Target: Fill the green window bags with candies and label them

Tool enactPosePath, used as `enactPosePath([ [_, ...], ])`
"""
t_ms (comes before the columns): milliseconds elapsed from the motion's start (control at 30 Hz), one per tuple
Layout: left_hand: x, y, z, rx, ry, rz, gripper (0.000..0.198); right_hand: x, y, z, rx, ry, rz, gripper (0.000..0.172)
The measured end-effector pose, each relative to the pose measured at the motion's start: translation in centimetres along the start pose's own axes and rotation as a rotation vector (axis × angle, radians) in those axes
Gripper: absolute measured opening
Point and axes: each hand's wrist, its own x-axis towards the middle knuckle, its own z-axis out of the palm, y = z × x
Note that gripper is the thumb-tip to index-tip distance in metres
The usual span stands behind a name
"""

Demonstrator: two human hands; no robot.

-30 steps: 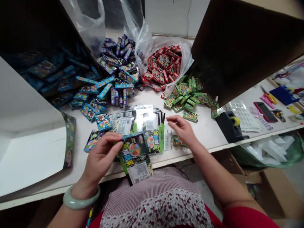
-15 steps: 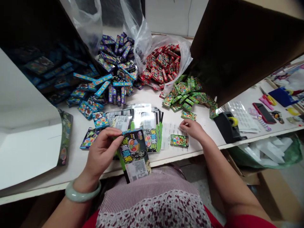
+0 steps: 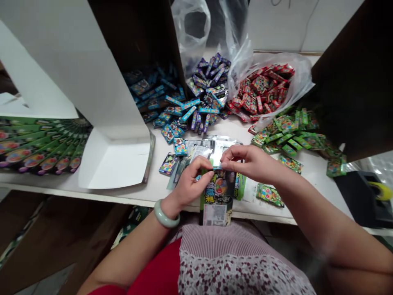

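A black and green printed bag [image 3: 216, 196] with a pale label hangs over the table's front edge. My left hand [image 3: 193, 180] is closed, pinching its top left corner between thumb and fingers. My right hand [image 3: 245, 162] is closed at the same top edge, thumb and fingertips together; whether a small sticker is between them I cannot tell. A narrow blue strip [image 3: 217, 166] shows along that edge. Behind the hands lie more printed bags [image 3: 196, 150], overlapping. A green candy box [image 3: 269, 195] lies on a clear sheet to the right, partly under my right forearm.
Heaps of purple boxes [image 3: 211, 73], blue boxes [image 3: 181, 110], red boxes [image 3: 260, 90] in a plastic bag, and green boxes [image 3: 288, 131] lie at the back. A white-lined carton [image 3: 116, 159] stands left. Fanned printed bags [image 3: 46, 147] sit far left, a tape dispenser [image 3: 365, 196] right.
My right hand has moved left from the clear sheet to the top edge of the printed bag. The bag now hangs straighter. The view has turned left.
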Motion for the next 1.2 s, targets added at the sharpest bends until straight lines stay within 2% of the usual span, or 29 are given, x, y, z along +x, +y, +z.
enactPosePath([
  [133, -0.2, 0.0, -0.3, -0.016, 0.025, -0.013, 0.004, 1.4, 0.8, 0.4, 0.062, -0.089, 0.128, 0.023],
  [400, 0.1, -0.7, 0.4, -0.001, 0.107, -0.028, 0.022, 1.8, 1.3, 1.2, 0.021, -0.023, 0.183, 0.027],
  [800, 0.4, -0.6, 0.9, -0.019, 0.128, -0.037, 0.015, 2.5, 2.4, 0.8, 0.024, -0.001, 0.282, 0.020],
  [900, 0.4, -0.4, 0.7, -0.043, 0.125, -0.002, 0.015, 2.9, 3.1, 0.8, 0.162, -0.095, 0.280, 0.019],
  [967, 0.1, -0.4, 0.5, -0.053, 0.120, 0.001, 0.015, 3.2, 3.4, 0.9, 0.332, -0.198, 0.335, 0.019],
  [1067, -0.9, -0.5, 0.5, -0.156, 0.105, -0.128, 0.025, 3.4, 3.3, 1.5, 0.558, -0.285, 0.504, 0.023],
  [1133, -2.1, -0.6, 0.5, -0.281, 0.025, -0.263, 0.038, 3.5, 3.0, 1.8, 0.634, -0.291, 0.567, 0.025],
  [1200, -3.3, -0.4, 0.1, -0.350, -0.075, -0.353, 0.036, 3.4, 2.6, 1.8, 0.647, -0.295, 0.566, 0.025],
])
